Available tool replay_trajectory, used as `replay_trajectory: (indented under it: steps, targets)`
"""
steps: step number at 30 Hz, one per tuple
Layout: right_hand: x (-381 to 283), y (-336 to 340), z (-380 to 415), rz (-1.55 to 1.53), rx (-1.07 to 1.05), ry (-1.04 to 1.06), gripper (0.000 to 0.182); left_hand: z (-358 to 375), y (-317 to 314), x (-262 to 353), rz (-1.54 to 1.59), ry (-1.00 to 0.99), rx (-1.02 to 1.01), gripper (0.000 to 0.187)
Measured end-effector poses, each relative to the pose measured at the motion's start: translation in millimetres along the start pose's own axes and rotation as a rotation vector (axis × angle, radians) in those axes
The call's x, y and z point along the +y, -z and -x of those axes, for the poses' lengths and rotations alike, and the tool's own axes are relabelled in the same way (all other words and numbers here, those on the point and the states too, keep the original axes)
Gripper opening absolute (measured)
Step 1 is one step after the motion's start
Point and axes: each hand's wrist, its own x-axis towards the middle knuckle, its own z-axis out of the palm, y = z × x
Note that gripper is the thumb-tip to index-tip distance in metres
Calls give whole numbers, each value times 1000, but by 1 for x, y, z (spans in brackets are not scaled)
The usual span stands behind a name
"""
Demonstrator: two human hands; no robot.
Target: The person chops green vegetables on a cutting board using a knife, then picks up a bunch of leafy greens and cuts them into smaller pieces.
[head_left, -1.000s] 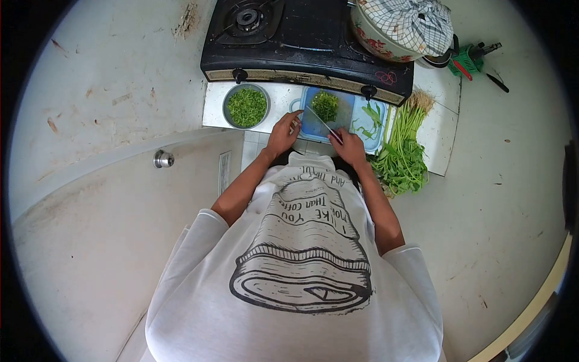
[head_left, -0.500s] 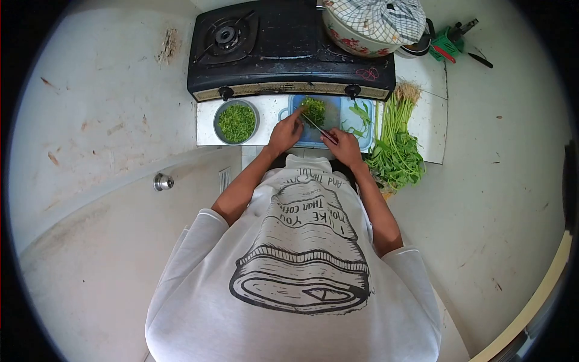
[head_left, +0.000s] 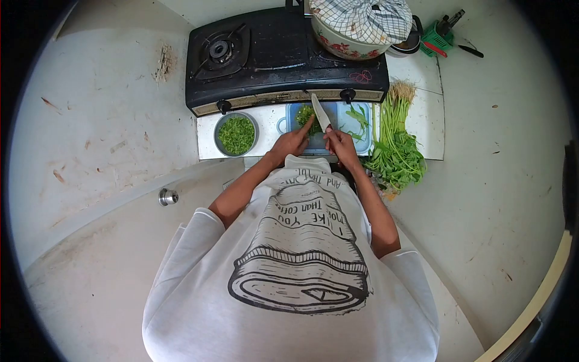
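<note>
The right hand [head_left: 341, 146] holds a slim kitchen knife with a pale metal blade [head_left: 321, 113], its grip closed around the handle. The blade points away from the body, its tip overlapping the front edge of a black two-burner gas stove [head_left: 274, 57] in this view. The left hand [head_left: 292, 143] has its index finger stretched out beside the blade, over a small heap of finely chopped green herbs [head_left: 305, 114]; whether the fingertip touches the metal, I cannot tell. Its other fingers are curled, and whether that grip holds anything is hidden.

The heap lies on the darker left part of a blue rectangular cutting board [head_left: 317, 143] with a loop handle at its left end. Loose green leaves [head_left: 357, 116] lie on the lighter right part. The board rests on a white counter [head_left: 269, 134] in front of the stove.

Left of the board, a round grey bowl [head_left: 256, 134] holds more chopped greens. To the right, just beside the board, lies a bundle of long-stemmed leafy greens [head_left: 398, 136], its pale roots toward the stove. A cream flowered pot [head_left: 344, 46] stands on the stove's right side, under a checked cloth [head_left: 362, 21].
</note>
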Motion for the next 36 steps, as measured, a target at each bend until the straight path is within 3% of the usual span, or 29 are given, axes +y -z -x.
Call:
replay_trajectory:
  steps: [4,10,16,26,36]
  targets:
    - [10,8,6,34,-11,-16,44,6,2,-13,26,4,45,78]
    - [19,30,35,97,87,-26,42,-5,19,8,72,81,-8,50]
    - [30,57,74,-72,279,-27,41,-51,13,20,23,-178,24,30]
    - [51,75,132,-155,611,-13,42,-145,-23,56,-97,-498,-104,26]
    - [75,57,168,-281,798,-6,43,-190,-74,67,-317,-538,-82,36]
